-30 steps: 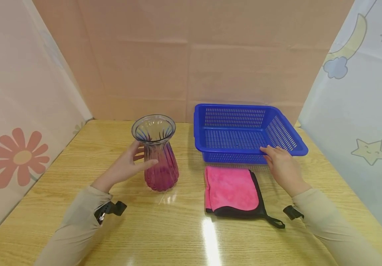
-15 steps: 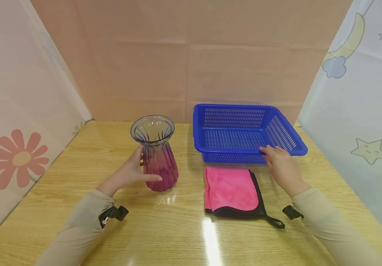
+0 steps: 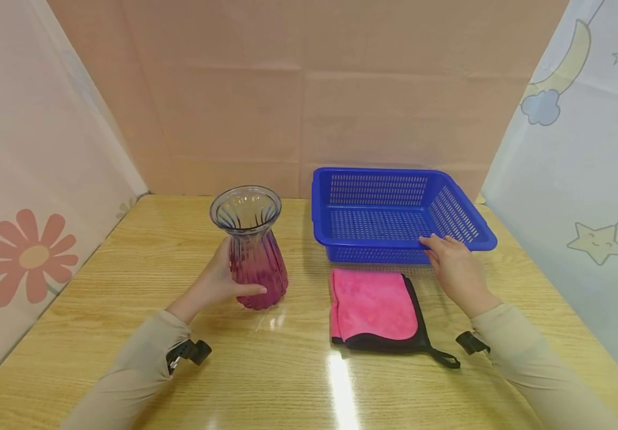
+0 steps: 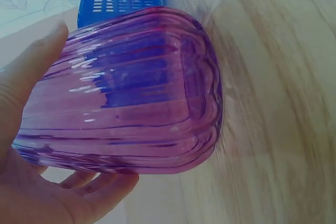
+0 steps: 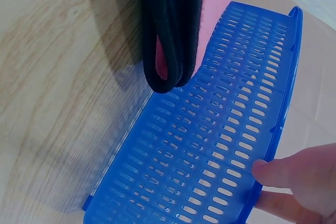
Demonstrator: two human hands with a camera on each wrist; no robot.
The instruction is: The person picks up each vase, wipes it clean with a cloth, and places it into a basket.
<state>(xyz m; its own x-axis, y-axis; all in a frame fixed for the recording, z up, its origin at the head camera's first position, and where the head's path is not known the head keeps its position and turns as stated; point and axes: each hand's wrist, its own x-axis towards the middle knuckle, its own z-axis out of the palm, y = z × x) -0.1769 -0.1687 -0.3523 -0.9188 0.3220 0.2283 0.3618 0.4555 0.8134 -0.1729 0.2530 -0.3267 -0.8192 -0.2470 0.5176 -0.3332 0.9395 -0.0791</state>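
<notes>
A ribbed glass vase [image 3: 259, 263], clear at its flared mouth and pink-purple lower down, stands upright on the left half of the table. My left hand [image 3: 216, 280] holds its side, with the thumb across the front and the other fingers round the back. In the left wrist view those fingers [image 4: 113, 190] curl under the vase wall. To the right is a blue plastic basket [image 3: 373, 243] with slotted sides. My right hand [image 3: 459, 272] pinches its front rim near the right corner; the right wrist view shows the thumb [image 5: 273, 171] against the rim's near side.
A folded pink cloth [image 3: 376, 304] with black edging and a hanging loop lies in front of the basket, right of the vase. The wooden table [image 3: 266, 370] ends at a tan backdrop [image 3: 223, 107], with patterned sheets on both sides.
My left hand has moved right and closed in on the vase, its thumb reaching further across the front. My right hand stays at the basket rim.
</notes>
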